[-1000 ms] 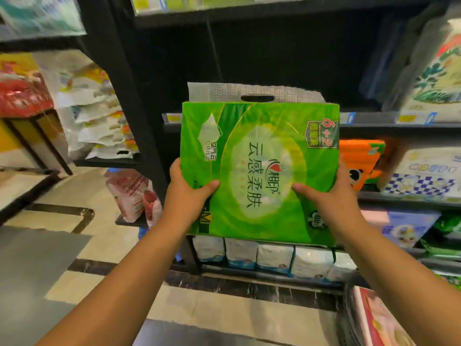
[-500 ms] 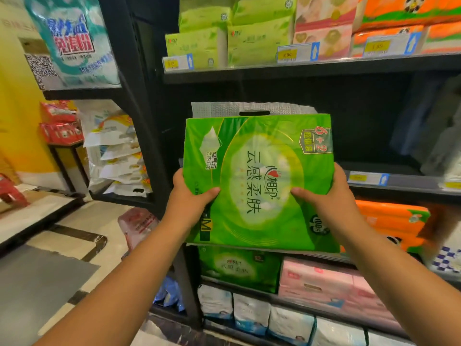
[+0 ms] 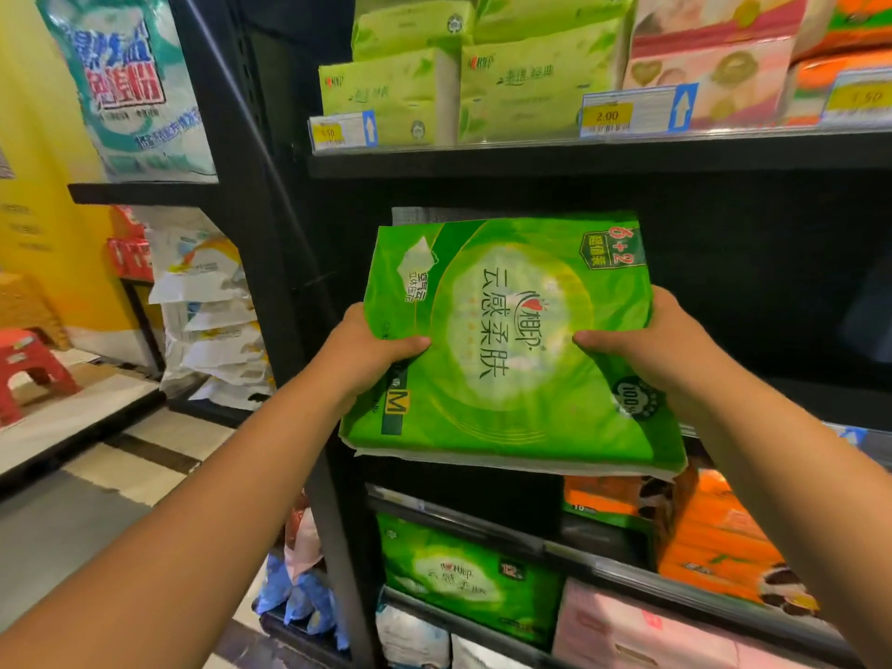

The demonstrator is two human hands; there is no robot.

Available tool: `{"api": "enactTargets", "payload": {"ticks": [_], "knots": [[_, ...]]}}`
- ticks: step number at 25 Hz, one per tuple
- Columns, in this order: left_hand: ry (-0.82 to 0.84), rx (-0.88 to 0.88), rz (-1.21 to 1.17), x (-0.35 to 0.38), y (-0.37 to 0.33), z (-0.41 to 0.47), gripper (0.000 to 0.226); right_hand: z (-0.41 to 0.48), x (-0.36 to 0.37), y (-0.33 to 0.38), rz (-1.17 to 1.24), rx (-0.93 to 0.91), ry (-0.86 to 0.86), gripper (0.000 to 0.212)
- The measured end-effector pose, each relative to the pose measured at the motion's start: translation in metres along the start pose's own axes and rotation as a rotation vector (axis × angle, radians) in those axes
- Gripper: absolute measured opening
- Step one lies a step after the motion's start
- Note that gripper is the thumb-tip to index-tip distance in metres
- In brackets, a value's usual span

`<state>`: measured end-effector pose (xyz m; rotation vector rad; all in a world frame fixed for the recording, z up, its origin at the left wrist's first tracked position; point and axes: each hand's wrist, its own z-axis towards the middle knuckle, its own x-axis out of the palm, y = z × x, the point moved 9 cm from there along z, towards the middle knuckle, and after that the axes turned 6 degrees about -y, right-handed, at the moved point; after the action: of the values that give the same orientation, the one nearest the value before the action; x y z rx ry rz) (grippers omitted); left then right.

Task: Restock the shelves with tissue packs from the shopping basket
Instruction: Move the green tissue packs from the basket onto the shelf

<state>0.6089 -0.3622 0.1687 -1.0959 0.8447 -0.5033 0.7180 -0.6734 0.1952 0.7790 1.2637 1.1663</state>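
A large green tissue pack [image 3: 511,340] is held up in front of a dark, bare shelf bay [image 3: 753,301]. My left hand [image 3: 367,354] grips its left edge, thumb across the front. My right hand [image 3: 651,345] grips its right edge the same way. The pack tilts with its top leaning into the bay, and its clear handle strip shows behind the top edge. The shopping basket is out of view.
The shelf above [image 3: 579,152] holds light green [image 3: 396,89] and pink packs behind price tags. Below sit orange packs [image 3: 714,538], another green pack [image 3: 463,572] and pink packs [image 3: 651,630]. A black upright post [image 3: 270,282] stands left. Bagged goods and a red stool [image 3: 29,359] are further left.
The view has tilted up, and both hands have carried the pack higher and tipped its top toward the bare shelf bay. The grip is unchanged.
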Motion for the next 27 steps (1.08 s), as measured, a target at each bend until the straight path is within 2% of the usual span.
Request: {"api": "enactTargets", "payload": {"ticks": [3, 7, 13, 16, 17, 21, 24, 27], "knots": [[0.046, 0.022, 0.003, 0.004, -0.006, 0.038, 0.042, 0.031, 0.017, 0.001, -0.03, 0.021, -0.009, 0.075], [0.086, 0.026, -0.025, 0.007, -0.01, 0.091, 0.028, 0.064, 0.039, 0.003, 0.002, 0.084, -0.047, 0.068], [0.072, 0.075, -0.142, -0.005, -0.012, 0.154, 0.058, 0.087, 0.051, 0.011, 0.088, 0.094, -0.194, 0.056], [0.083, 0.09, -0.213, -0.004, -0.01, 0.174, 0.098, 0.09, 0.054, 0.007, 0.131, 0.057, -0.221, 0.047], [0.089, 0.092, -0.224, -0.003, -0.009, 0.177, 0.102, 0.092, 0.056, 0.008, 0.146, 0.048, -0.21, 0.049], [0.042, 0.135, -0.209, 0.003, -0.006, 0.189, 0.095, 0.112, 0.066, -0.003, 0.155, 0.039, -0.181, 0.079], [-0.012, 0.162, -0.154, 0.005, 0.004, 0.195, 0.1, 0.119, 0.068, -0.009, 0.077, -0.033, -0.235, 0.072], [-0.015, 0.183, -0.106, 0.012, 0.022, 0.192, 0.099, 0.116, 0.074, -0.013, -0.12, -0.138, -0.243, 0.068]]}}
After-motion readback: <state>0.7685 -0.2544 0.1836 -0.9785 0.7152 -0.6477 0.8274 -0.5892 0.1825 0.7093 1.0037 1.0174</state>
